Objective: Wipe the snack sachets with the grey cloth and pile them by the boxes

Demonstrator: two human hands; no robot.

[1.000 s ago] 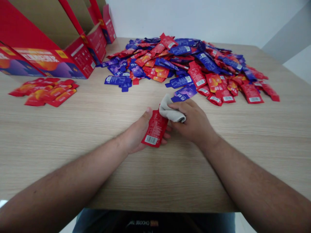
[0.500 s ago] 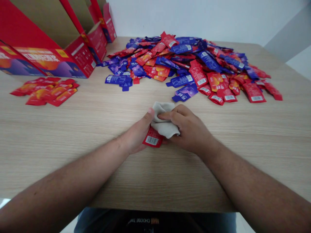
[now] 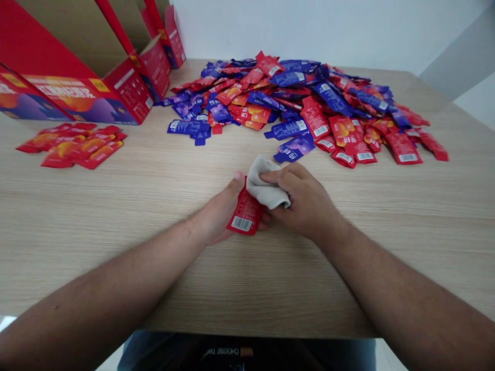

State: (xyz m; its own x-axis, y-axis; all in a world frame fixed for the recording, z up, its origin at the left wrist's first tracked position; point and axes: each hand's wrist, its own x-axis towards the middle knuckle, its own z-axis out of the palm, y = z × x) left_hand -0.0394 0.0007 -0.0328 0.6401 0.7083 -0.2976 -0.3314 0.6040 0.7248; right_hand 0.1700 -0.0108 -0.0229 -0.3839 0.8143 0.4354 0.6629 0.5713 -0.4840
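Note:
My left hand (image 3: pixel 224 208) grips a red sachet (image 3: pixel 246 210), its thumb along the left edge and some fingertips showing beneath the right side. The sachet's barcode end points toward me. A folded light grey cloth (image 3: pixel 265 188) is pinched in my right hand (image 3: pixel 303 198), with the index finger pressing into it. The cloth lies over the sachet's upper right part and hides it. Beyond my hands, a blue-purple sachet (image 3: pixel 296 148) lies at the near edge of a big pile of red and purple sachets (image 3: pixel 266 111).
Several red sachets (image 3: pixel 83 147) lie grouped on the left of the wooden table (image 3: pixel 135 196). Open red cardboard boxes (image 3: pixel 127 90) stand at the back left. A white wall (image 3: pixel 309 31) rises behind the pile. The table's front edge is close to my body.
My right hand and the cloth have shifted slightly up and to the right, so more of the red sachet shows. My left hand has stayed almost in place.

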